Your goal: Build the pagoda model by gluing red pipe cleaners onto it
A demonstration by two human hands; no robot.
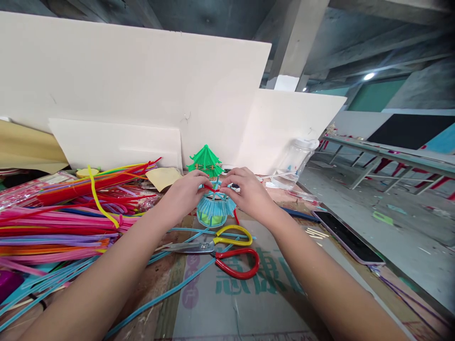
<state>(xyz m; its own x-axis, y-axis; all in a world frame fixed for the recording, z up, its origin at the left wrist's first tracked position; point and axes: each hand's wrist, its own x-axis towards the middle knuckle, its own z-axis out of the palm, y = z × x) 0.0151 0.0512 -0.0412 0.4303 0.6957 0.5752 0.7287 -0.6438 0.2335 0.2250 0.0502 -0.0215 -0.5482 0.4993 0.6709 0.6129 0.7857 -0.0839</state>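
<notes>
Steel scissors [204, 247] before blue model [215, 209], pink stems [64, 218] left, phone [348, 237] right, fingers [199, 180] pinching red stem [212, 189]

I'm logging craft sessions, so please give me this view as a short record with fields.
Left hand: pinching a red strand
Right hand: close by the same strand; grip unclear
Below the hands: light-blue craft piece
Beyond the hands: green roof-shaped piece
Nearer the wearer: scissors, one handle yellow, one red
Left side: colored pipe cleaners
Right side: phone, lidded jar
</notes>
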